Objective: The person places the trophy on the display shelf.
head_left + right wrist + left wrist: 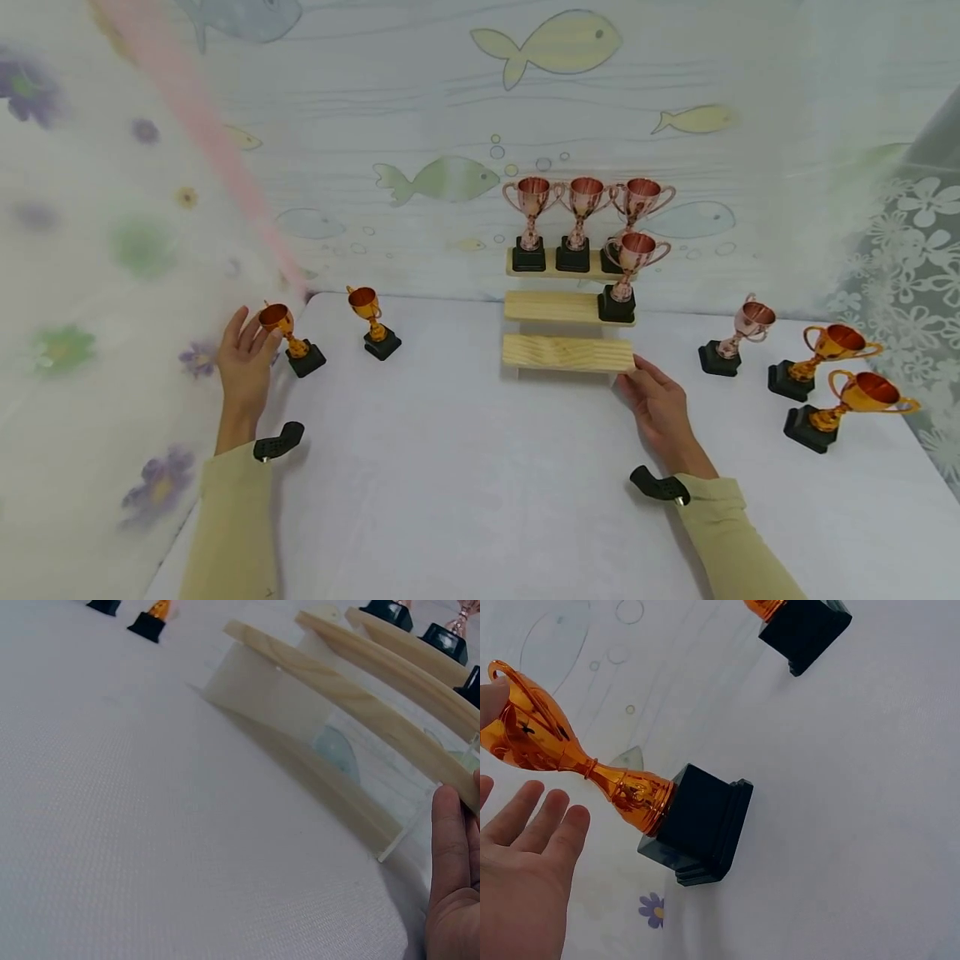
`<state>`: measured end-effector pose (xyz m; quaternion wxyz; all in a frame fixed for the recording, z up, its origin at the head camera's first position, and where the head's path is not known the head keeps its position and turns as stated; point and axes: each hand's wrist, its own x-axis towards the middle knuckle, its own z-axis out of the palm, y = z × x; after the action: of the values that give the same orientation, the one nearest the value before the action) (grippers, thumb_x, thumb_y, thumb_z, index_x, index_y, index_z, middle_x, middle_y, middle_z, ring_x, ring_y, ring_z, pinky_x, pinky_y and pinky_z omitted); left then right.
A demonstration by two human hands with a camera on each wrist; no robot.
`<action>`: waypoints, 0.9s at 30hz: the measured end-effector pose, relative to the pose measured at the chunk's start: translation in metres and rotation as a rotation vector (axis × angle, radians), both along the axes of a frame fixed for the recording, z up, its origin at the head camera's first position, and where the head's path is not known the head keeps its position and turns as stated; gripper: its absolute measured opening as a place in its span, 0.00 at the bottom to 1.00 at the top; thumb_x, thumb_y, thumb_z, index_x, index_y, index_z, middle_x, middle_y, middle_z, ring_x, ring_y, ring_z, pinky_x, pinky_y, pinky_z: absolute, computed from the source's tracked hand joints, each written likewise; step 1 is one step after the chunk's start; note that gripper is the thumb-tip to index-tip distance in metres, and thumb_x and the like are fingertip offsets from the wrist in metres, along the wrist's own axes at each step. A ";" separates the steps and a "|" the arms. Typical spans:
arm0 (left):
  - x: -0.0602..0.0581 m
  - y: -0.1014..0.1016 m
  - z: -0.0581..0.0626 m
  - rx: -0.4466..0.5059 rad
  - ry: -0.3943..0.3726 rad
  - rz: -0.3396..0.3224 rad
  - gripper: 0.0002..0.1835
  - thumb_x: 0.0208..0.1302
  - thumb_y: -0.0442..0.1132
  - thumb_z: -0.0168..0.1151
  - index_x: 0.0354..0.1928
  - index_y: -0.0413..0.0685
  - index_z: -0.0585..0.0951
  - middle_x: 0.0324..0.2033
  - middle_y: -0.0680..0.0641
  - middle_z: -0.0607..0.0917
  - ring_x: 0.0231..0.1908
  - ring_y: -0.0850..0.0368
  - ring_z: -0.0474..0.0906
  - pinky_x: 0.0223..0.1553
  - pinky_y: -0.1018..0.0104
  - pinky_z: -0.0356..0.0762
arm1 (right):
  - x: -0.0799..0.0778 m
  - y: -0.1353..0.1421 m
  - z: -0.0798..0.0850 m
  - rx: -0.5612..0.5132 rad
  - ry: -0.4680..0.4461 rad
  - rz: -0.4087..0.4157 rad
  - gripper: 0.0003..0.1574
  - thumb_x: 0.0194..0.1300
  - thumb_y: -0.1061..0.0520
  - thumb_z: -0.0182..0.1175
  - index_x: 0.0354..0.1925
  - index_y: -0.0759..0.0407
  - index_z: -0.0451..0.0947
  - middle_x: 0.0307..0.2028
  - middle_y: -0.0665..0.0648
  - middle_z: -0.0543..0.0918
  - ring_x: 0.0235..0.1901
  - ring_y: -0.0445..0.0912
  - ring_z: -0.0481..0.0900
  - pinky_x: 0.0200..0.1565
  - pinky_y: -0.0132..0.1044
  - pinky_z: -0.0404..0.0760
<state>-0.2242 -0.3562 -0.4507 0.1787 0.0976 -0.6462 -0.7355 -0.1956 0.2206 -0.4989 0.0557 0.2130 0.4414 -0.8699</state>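
Note:
My left hand (246, 354) is at the far left beside a gold trophy cup (277, 317) on a black square base. In the left wrist view, the thumb (491, 703) overlaps the cup's handle, while the other fingers (568, 829) are spread below the cup, apart from it. At the stand, my right hand (660, 408) holds the right end of the lowest step of a three-tier wooden display stand (567, 353), thumb at its front corner. Three rose-gold trophies (574, 254) line the top tier, and another (617, 304) stands at the right end of the middle tier.
A second gold trophy (382, 342) stands to the right of the left hand. Over on the right are a rose-gold trophy (720, 358) and two gold ones (791, 381). A fish-patterned curtain (420, 83) hangs behind the white table (450, 500).

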 end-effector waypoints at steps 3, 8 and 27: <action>-0.001 0.002 0.001 0.030 -0.013 -0.011 0.41 0.70 0.29 0.62 0.80 0.53 0.56 0.76 0.40 0.63 0.72 0.54 0.66 0.56 0.82 0.76 | 0.001 0.000 -0.001 -0.001 0.015 0.001 0.21 0.74 0.64 0.57 0.63 0.56 0.70 0.49 0.47 0.82 0.48 0.36 0.84 0.56 0.27 0.81; -0.003 0.003 -0.001 0.065 -0.025 -0.022 0.42 0.69 0.28 0.63 0.80 0.53 0.57 0.73 0.41 0.68 0.60 0.62 0.77 0.51 0.81 0.79 | 0.001 0.000 -0.001 -0.016 0.026 -0.002 0.17 0.74 0.65 0.58 0.58 0.55 0.74 0.48 0.47 0.84 0.48 0.37 0.85 0.55 0.28 0.81; -0.004 0.003 -0.012 -0.037 0.054 0.075 0.30 0.52 0.21 0.74 0.60 0.39 0.79 0.45 0.51 0.85 0.43 0.60 0.81 0.42 0.81 0.81 | 0.000 -0.001 -0.001 0.016 0.000 -0.011 0.28 0.75 0.64 0.56 0.70 0.56 0.67 0.54 0.48 0.78 0.51 0.36 0.83 0.57 0.27 0.80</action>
<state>-0.2283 -0.3534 -0.4623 0.2254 0.0985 -0.6505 -0.7186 -0.1960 0.2193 -0.5003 0.0493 0.2158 0.4473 -0.8666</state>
